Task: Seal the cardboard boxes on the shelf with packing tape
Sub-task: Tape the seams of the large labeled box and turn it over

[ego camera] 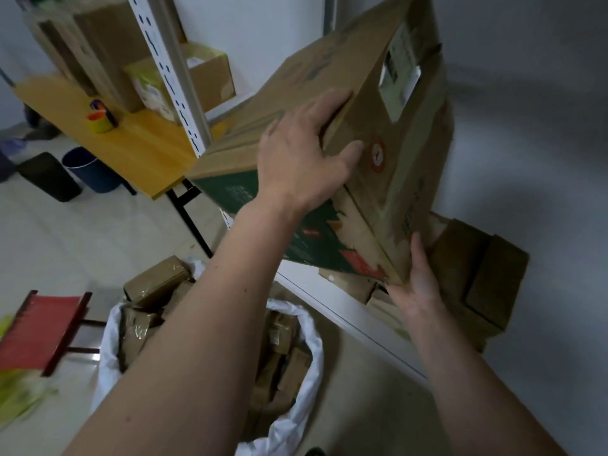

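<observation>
A large brown cardboard box [378, 103] with green and red print and a cut-out handle hole is tilted above the white shelf [348, 319]. My left hand [306, 153] grips its upper edge, fingers over the corner. My right hand [416, 284] holds its lower corner from below. A yellow roll of packing tape [99, 122] with an orange core lies on the yellow table [144, 153] at the left, away from both hands. Smaller brown boxes [477, 278] sit on the shelf behind the big box.
A white sack [306, 337] full of taped brown parcels stands on the floor below my arms. A red stool [42, 327] is at the left. A black bin [49, 176] and a blue bin [88, 169] stand under the table. More boxes [98, 51] stand on the table behind the shelf's white upright [174, 74].
</observation>
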